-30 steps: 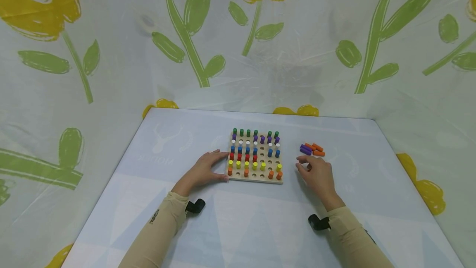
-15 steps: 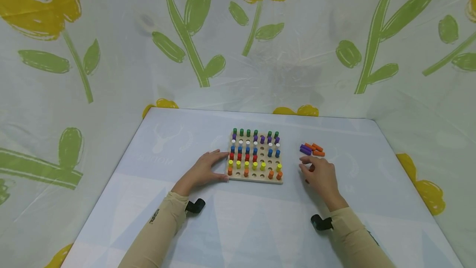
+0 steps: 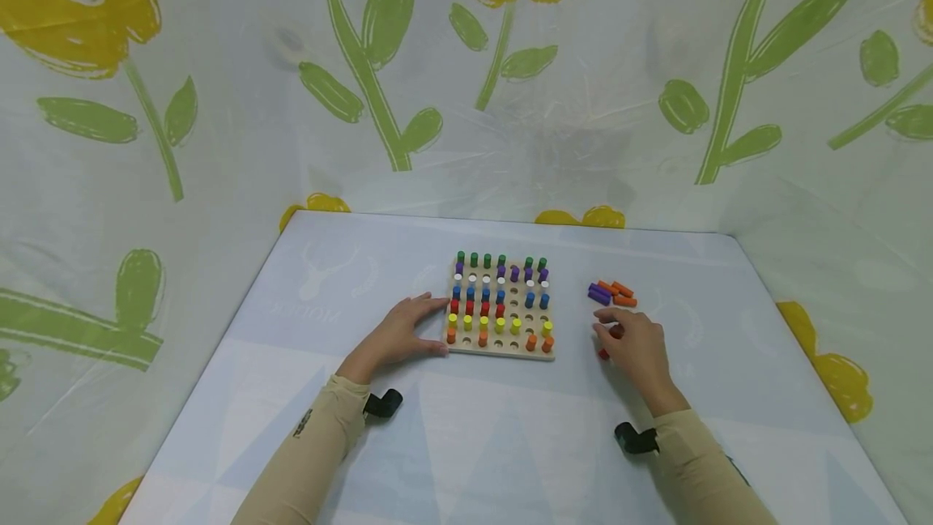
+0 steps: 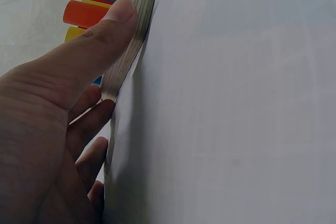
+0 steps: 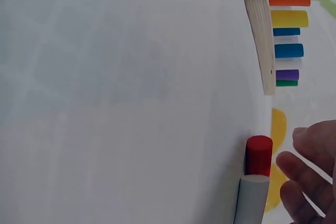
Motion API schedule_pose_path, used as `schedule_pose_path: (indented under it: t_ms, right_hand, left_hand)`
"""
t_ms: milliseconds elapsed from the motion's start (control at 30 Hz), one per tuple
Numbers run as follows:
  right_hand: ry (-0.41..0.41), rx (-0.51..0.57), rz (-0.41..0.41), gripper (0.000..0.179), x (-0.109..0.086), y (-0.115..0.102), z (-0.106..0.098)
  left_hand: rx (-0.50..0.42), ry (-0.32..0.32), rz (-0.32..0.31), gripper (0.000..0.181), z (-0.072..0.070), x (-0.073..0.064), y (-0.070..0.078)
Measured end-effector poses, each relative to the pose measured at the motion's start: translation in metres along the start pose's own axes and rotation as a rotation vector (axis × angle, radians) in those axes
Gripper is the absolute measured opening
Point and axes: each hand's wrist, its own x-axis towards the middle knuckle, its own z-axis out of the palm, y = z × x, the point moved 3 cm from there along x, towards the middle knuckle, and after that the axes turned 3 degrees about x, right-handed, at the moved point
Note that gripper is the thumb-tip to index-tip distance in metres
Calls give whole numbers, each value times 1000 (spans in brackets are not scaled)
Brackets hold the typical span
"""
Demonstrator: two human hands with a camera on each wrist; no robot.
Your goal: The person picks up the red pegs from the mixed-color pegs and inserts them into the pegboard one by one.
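A wooden pegboard lies on the table, filled with rows of coloured pegs and some bare holes. My left hand rests at its left side, forefinger and thumb touching the edge. In the left wrist view the thumb lies along the board's side, below an orange peg. My right hand hovers right of the board with fingers loosely bent. Beneath it a red peg shows. From the right wrist, the red peg and a white peg lie end to end, apart from the fingers.
Beyond my right hand lies a small pile of purple pegs and orange pegs. The pale patterned table ends at a back edge against a flower-printed curtain.
My right hand has moved a little to the right and nearer to me, and the red peg now shows beneath it. The left hand and the pegboard stay in place.
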Motion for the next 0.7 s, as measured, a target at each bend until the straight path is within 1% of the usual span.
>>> schedule_pose_path:
  t_ms: [133, 333, 700]
  right_hand:
    - [16, 1, -3, 24, -1, 3, -3]
    - [-1, 9, 21, 25, -1, 6, -5]
    - [-2, 19, 29, 28, -3, 9, -10]
  left_hand:
    - [3, 2, -4, 92, 0, 0, 0]
    - [1, 8, 9, 91, 1, 1, -1]
    - [3, 12, 5, 92, 1, 1, -3]
